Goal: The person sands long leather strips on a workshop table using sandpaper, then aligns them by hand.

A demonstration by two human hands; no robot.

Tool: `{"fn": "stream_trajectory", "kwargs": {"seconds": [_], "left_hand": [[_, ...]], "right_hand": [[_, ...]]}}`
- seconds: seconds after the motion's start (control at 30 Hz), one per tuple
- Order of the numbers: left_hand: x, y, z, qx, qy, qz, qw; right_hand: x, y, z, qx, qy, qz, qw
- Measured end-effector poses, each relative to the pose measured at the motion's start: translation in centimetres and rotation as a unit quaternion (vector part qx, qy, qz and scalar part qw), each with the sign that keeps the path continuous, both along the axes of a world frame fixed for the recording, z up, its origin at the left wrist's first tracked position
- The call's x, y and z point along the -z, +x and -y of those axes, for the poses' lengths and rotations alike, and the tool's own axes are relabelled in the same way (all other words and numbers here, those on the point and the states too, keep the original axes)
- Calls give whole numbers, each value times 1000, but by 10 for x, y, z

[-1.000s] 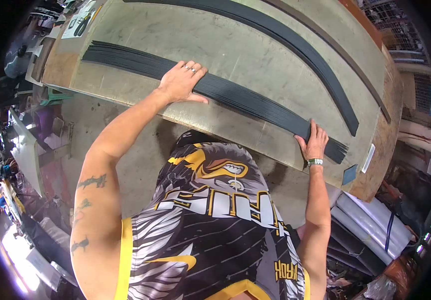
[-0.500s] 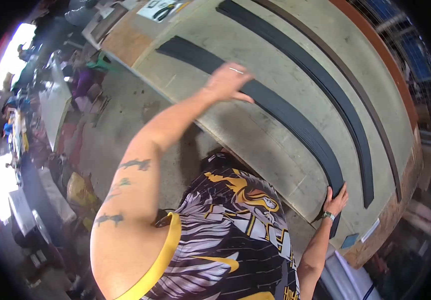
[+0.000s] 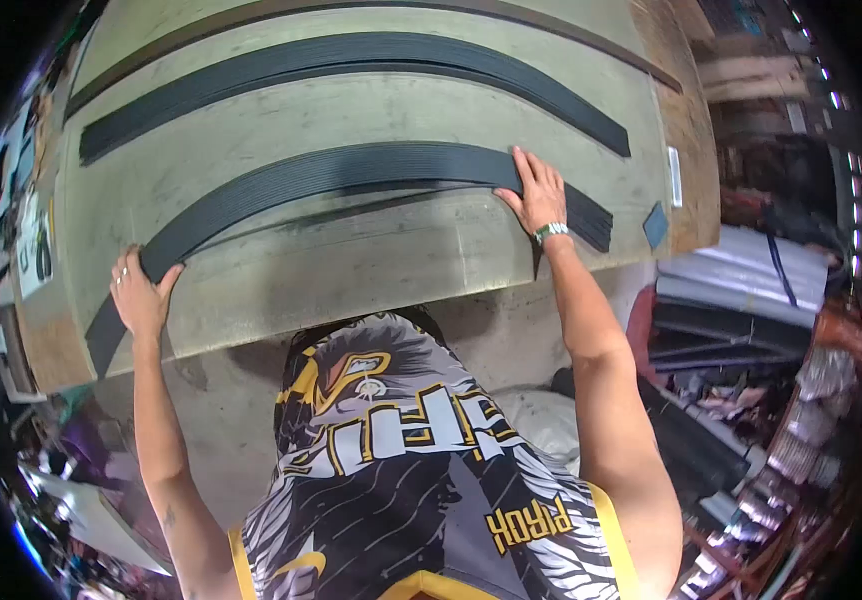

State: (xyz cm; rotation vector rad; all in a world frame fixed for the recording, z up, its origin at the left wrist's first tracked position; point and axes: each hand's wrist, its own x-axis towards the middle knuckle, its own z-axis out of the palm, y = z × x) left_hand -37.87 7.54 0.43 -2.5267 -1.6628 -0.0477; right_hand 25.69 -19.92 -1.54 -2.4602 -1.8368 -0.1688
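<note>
A stack of long dark strips (image 3: 351,168) lies along the near side of the table (image 3: 371,260), curving across the view. Around its left part my left hand (image 3: 141,290) is closed, thumb on the near side and fingers on the far side. Toward the right end, my right hand (image 3: 539,195) grips the same stack, thumb near and fingers reaching over the top. One strip seems to hang slightly apart below the stack's middle. A second dark stack (image 3: 351,58) lies farther back, touched by neither hand.
Behind the second stack runs a brown bar (image 3: 281,8). A small dark blue square piece (image 3: 656,226) and a white label (image 3: 675,176) lie at the table's right end. Long silvery wrapped pieces (image 3: 741,272) are beyond the right corner. Pliers (image 3: 44,255) rest at the far left.
The view has swung round, so the stacks now run across it. My left hand has moved to the stack's left part; my right hand sits farther in from the right end.
</note>
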Motion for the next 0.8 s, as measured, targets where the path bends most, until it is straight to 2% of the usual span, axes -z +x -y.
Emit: {"fn": "stream_trajectory", "kwargs": {"seconds": [0.3,0.57,0.67,0.7,0.73,0.8], "left_hand": [[5,1,-6,41,-16,4,999],[-3,7,3,6,-32,-21,999],[-6,28,31,-17,85,-86,993],[-8,41,44,-28,87,-67,994],[-9,59,65,-37,88,-47,994],[-9,102,117,-35,83,23,996]], "right_hand": [[-6,2,1,2,5,-15,1000],[-5,6,3,-8,21,-28,999],[2,8,5,-19,59,-40,997],[3,10,6,-16,69,-43,997],[2,12,8,-18,57,-87,994],[8,18,8,-26,127,-217,968]]}}
